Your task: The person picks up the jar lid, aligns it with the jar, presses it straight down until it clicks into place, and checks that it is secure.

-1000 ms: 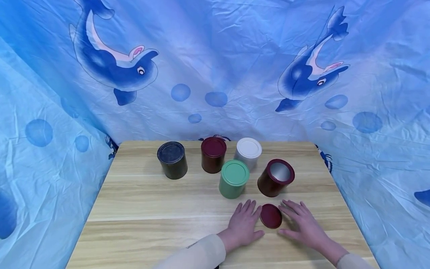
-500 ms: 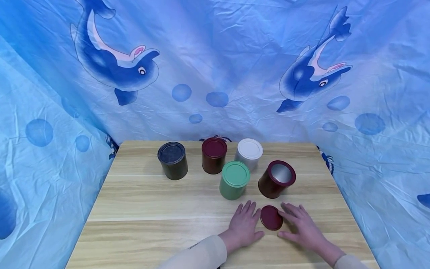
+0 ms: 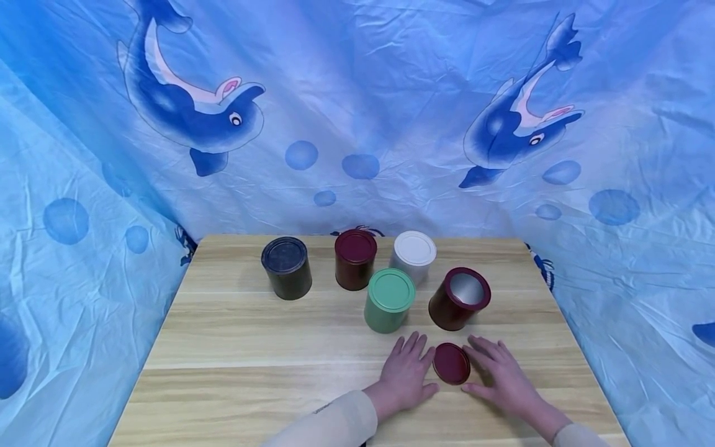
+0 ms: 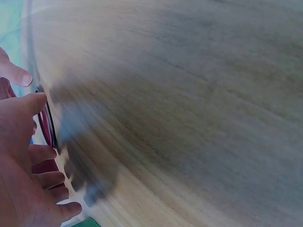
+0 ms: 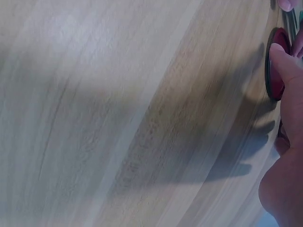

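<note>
A round dark red lid (image 3: 451, 364) lies on the wooden table between my two hands, also visible as a dark-edged disc (image 4: 46, 124) in the left wrist view. To its left, my left hand (image 3: 404, 375) rests with fingers stretched forward, the index fingertip close to the lid's edge. On the other side, my right hand (image 3: 499, 379) has its fingers loosely spread; an index fingertip is at or very near the rim, contact unclear. Neither hand grips anything. Just behind the lid stands a dark red can (image 3: 449, 310) with a red rim and a silvery round opening.
Several lidded cans stand behind: a green can (image 3: 386, 313) near my left hand, a white can (image 3: 413, 248), another dark red can (image 3: 355, 270) and a black can (image 3: 290, 279) at the left. Blue dolphin-printed cloth (image 3: 357, 112) surrounds the table (image 3: 251, 366) at the back and sides.
My right hand's fingers have shifted very slightly around the lid. Otherwise the lid, the cans and my left hand look the same; the head view moves a little.
</note>
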Demonstrator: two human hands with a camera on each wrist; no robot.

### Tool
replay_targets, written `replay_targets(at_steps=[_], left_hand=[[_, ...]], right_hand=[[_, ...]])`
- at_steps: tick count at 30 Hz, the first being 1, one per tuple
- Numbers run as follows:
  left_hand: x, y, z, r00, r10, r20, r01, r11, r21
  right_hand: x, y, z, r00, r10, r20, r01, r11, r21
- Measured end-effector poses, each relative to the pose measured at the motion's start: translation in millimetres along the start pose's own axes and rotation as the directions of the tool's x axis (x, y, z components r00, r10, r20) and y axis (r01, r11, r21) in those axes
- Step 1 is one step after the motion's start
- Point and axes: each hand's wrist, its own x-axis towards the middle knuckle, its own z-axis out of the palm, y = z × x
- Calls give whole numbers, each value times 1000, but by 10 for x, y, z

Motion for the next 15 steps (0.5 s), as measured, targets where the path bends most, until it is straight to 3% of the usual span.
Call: replay_targets(at_steps=[6,15], left_hand=[[21,-1,13,1000,3,-19,-2,1000,16],[43,-23,79,993,37,-115,-33,999,41]], right_hand=[[-8,36,44,1000,-20,-14,20,1000,9],[-16,-3,60,999,-42,-29,43,999,32]])
